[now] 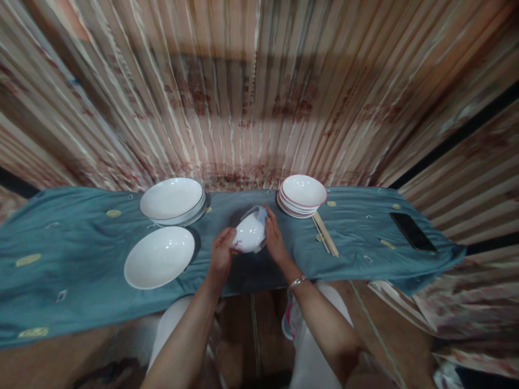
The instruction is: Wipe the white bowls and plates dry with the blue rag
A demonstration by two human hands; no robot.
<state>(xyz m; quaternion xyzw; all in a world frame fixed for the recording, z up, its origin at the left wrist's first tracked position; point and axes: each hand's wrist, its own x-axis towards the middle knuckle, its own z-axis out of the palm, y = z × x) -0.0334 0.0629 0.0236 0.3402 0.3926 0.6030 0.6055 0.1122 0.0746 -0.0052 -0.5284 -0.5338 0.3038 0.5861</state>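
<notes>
Between my two hands, over the middle of the table, is a small white bowl [246, 233] with a red pattern on its outer side. It is tilted, with its outside facing me. My left hand [222, 249] grips the bowl's left edge with the thumb on top. On the opposite side, my right hand [275, 233] is closed around the bowl's right edge. A thin light-grey piece, like a cloth [261, 215], lies along the bowl's far and right edge under my right fingers. Whether it is cloth or film I cannot tell.
A stack of large white plates [172, 199] stands back left, with a single white dish [159, 258] nearer me. Back right are stacked red-rimmed bowls [304, 192], with wooden chopsticks [325, 235] beside them. A black phone [411, 231] lies far right on the teal tablecloth [89, 243]. Curtains [251, 108] hang behind.
</notes>
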